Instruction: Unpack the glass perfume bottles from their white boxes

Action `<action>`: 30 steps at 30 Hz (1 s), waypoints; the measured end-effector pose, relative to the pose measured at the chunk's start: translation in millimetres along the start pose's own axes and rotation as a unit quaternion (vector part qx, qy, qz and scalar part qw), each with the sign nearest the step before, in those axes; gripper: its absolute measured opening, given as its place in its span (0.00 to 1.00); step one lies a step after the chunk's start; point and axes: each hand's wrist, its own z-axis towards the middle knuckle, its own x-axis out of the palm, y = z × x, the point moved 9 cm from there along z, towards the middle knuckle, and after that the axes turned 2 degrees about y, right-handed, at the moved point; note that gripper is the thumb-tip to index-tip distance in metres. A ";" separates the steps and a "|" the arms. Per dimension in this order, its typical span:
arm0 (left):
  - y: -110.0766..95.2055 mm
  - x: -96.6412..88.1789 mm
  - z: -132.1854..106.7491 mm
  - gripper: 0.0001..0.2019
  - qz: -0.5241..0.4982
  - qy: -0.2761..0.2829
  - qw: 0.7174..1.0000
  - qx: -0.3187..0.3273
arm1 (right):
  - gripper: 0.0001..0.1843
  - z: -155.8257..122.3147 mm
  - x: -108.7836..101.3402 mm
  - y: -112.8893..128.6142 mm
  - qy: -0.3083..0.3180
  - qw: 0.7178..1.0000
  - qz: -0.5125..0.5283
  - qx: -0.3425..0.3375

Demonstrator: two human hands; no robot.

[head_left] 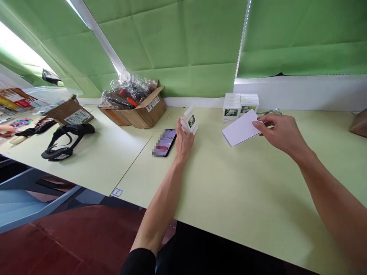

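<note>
My left hand (183, 141) is closed around a small white box (192, 121) with a picture of white flowers on its side; the box's top flap stands up. Between the thumb and fingers of my right hand (276, 131) is a folded sheet of white paper (240, 129), held above the table. Behind the paper stands a group of similar small white boxes (231, 113) with flower pictures. A phone (165, 143) with a lit screen lies just left of my left hand. Something shiny and silvery (273, 111) is partly hidden behind my right hand.
An open cardboard box (146, 114) full of clear plastic items stands at the back. Left of it are another cardboard box (73, 111) and a black head strap (64, 143). A brown box (359, 123) sits at the right edge. Green blinds (186, 46) hang behind the table (223, 191).
</note>
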 end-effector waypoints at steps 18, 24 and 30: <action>-1.6 28.2 0.0 0.16 0.179 0.113 0.977 0.002 | 0.13 -0.3 -0.8 0.4 0.009 1.000 -0.009 -0.011; -3.2 56.7 26.0 0.21 0.223 0.155 0.962 0.004 | 0.13 -2.8 -5.2 4.7 0.011 1.000 -0.004 -0.012; 8.1 80.4 72.3 0.24 0.235 0.151 0.960 -0.005 | 0.13 -4.9 -6.6 8.9 0.019 0.999 0.012 -0.026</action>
